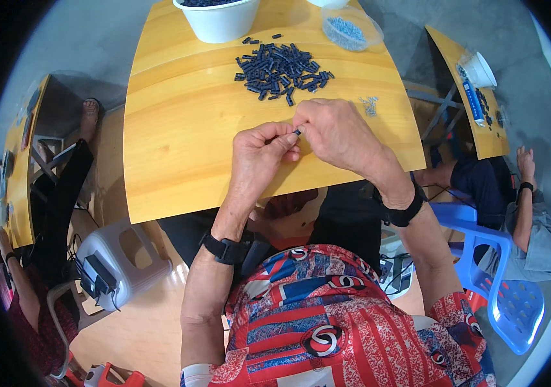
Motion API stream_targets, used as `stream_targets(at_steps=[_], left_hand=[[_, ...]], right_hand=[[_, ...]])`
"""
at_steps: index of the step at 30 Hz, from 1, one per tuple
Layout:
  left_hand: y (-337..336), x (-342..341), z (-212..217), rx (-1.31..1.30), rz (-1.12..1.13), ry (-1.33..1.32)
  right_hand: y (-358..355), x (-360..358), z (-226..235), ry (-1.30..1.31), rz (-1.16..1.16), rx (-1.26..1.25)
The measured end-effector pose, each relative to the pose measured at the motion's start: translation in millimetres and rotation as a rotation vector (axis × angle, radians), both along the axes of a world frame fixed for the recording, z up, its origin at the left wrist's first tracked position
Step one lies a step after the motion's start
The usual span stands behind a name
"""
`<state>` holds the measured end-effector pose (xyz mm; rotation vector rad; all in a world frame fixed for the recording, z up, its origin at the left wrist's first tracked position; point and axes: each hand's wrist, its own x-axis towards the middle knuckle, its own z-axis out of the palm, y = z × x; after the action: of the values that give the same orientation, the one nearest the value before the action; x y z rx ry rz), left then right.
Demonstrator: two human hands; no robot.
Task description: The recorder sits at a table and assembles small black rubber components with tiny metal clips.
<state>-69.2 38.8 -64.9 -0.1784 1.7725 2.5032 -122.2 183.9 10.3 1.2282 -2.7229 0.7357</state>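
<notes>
Both hands meet over the near half of the yellow tabletop (178, 129). Left hand (259, 155) curled closed, thumb and forefinger pinching a small dark part (297, 131). Right hand (336, 132) also closed, fingertips bunched at the same part from the other side; the two hands touch there. Black bands on both wrists. Just right of the right hand, a small cluster of pale screws (370, 105) lies loose on the wood. Beyond the hands, mid-tabletop, a spread heap of dark parts (282, 69), short blocky pieces, a few strays at its edges. Far edge: white bowl (217, 22), upright, holding more dark pieces, only the top of the fill showing. To its right a clear tub (353, 29), open, with a layer of small blue-grey bits on its bottom; too small to tell their kind. Another white rim is cut off at the frame top between them. Off to the right, a second tabletop (482, 138) with a white bowl of its own, another person seated beside it.
</notes>
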Motion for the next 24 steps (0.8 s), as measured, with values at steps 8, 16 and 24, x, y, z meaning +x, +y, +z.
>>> stream_targets(at_steps=[8,16,24], left_hand=[[1.2,0.5,1.8,-0.028,0.014,0.014],[-1.3,-2.9,-1.7,-0.081,0.017,0.012],[0.9,-4.4,-5.1,-0.09,-0.009,0.038]], right_hand=[[-2.7,-11.3,-5.5,-0.163,-0.078,-0.037],[-9.9,-7.1,0.9,-0.374,-0.167,-0.019],[-4.0,-8.2,1.2,-0.457,-0.167,0.011]])
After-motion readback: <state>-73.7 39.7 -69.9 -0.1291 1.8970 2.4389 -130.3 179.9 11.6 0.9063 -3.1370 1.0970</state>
